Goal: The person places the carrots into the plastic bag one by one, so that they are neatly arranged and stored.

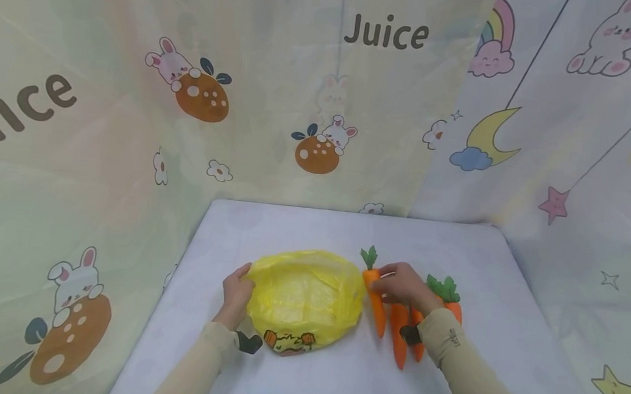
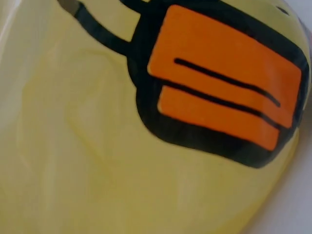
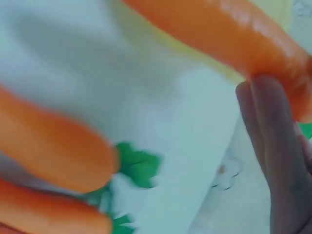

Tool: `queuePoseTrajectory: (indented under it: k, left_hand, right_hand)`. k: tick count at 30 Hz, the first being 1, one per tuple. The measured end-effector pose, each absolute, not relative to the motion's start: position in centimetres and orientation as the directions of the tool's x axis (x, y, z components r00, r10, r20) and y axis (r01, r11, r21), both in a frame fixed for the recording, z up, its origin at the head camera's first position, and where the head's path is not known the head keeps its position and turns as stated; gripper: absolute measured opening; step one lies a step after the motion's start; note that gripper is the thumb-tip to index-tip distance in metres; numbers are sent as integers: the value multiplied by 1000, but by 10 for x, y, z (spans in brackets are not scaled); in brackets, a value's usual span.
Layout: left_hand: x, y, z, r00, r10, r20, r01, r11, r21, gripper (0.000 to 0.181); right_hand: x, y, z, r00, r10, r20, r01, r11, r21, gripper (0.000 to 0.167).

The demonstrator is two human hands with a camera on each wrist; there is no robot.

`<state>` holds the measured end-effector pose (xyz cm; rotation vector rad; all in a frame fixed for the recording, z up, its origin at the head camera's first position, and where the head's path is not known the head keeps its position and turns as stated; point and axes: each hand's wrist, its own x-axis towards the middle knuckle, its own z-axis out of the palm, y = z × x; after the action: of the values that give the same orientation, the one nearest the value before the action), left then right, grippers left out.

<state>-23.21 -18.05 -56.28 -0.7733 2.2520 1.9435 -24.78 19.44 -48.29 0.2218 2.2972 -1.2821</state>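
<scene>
A yellow plastic bag [image 1: 306,291] with a printed cartoon lies on the table, its mouth spread wide. My left hand [image 1: 238,294] grips the bag's left rim. In the left wrist view the bag's orange-and-black print [image 2: 224,73] fills much of the picture. My right hand [image 1: 405,286] pinches a carrot [image 1: 374,302] near its leafy top, just right of the bag. The right wrist view shows fingers [image 3: 273,122] against this carrot [image 3: 219,34], which is raised off the table. Below the right hand lie more carrots [image 1: 398,334], partly hidden by the wrist.
Green carrot tops [image 1: 443,288] show right of the right hand. The white table [image 1: 270,221] meets patterned curtains [image 1: 322,100] at the back and on both sides.
</scene>
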Motion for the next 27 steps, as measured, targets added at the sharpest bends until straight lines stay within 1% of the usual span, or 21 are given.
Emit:
queuePoseTrajectory:
  k: [4,9,12,14,17,21,23,27]
  left_hand:
    - [-231,-180,-563,-864,-341,-370,-405,33,914,66]
    - [-231,-178,-565,-861,-351,-368,-392,-1,920,66]
    - [-230,-177,-566,-860,-350,-370,-393,-7,920,66]
    - [-229,-176,-566,-859,-347,-377,-398,-9,917,67]
    - [-227,-175,-566,-858,-345,-382,-404,-9,915,69]
    - [-227,-174,-566,-865,-339,-370,-394,0,919,69]
    - [-227,-174,-566,-868,-337,-364,-387,1,922,68]
    - [-228,-174,-568,-874,-333,-355,-373,-10,928,66]
  right_hand:
    - [-249,174,-463,-857,-242,-455,298,487,-821,55]
    - [-249,142,-454,-801,-444,-402,220,407,-887,57]
    - [-252,126,-454,-770,-527,-360,207,326,-922,59]
    - [-253,117,-455,-764,-556,-326,208,265,-942,59]
    - [-255,106,-455,-790,-541,-287,222,184,-958,59]
    - [-257,93,-463,-851,-453,-266,242,110,-964,59]
    - [-258,86,-471,-874,-405,-267,250,95,-963,59]
    - [-258,73,-495,-899,-327,-290,277,88,-957,58]
